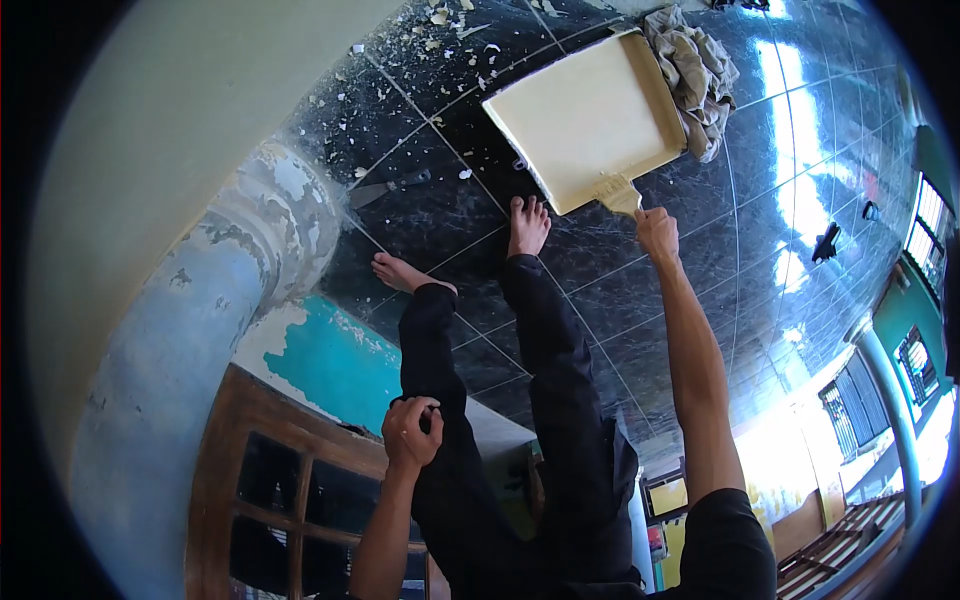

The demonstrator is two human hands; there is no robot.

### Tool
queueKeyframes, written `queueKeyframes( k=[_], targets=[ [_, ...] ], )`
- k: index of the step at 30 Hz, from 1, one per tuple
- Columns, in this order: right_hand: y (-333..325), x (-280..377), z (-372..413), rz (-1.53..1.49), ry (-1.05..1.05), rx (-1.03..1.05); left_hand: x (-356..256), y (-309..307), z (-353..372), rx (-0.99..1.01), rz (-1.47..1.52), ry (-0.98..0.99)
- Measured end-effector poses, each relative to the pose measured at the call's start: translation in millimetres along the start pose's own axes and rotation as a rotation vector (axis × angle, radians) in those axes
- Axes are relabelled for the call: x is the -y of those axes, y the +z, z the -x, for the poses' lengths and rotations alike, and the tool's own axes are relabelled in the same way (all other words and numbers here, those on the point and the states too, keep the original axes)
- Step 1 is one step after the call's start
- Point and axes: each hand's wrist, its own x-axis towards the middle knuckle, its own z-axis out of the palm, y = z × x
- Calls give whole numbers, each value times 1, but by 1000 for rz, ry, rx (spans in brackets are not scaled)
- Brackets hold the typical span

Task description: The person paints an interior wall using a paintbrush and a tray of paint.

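Note:
My right hand (657,236) grips the handle of a wide paintbrush (621,196). The brush is coated in cream paint, and its bristle end lies over the near edge of a large paint tray (549,192). Cream paint fills the tray, which rests on the dark floor. My left hand (408,432) is closed, its fingers curled loosely by my left leg, and I see nothing in it. Against the tray's far right side lies a crumpled beige cloth (692,75).
A scraper (390,187) lies on the tiled floor (470,240) among paint flakes. To the left stands a column (250,225) with peeling paint. My bare feet (528,228) are close to the tray. Dark items (826,243) lie farther right, and a wooden-framed window (215,490) is lower left.

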Motion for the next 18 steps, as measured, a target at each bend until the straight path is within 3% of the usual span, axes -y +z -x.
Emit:
queueKeyframes(
  k=[6,14,16,17,18],
  targets=[
    [-31,-3,7,56,-35,160,1,0,2,-7,5,1],
    [-74,-9,73,-152,-153,60,5,-1,3,-16,-1,-14],
    [-81,-5,93,-580,5,286,2,-2,7,-73,-40,20],
    [-87,-4,107,-592,-10,280,-1,-4,10,-85,-65,12],
    [-94,0,122,-801,-53,366,-4,-6,15,-107,-69,23]
  ],
)
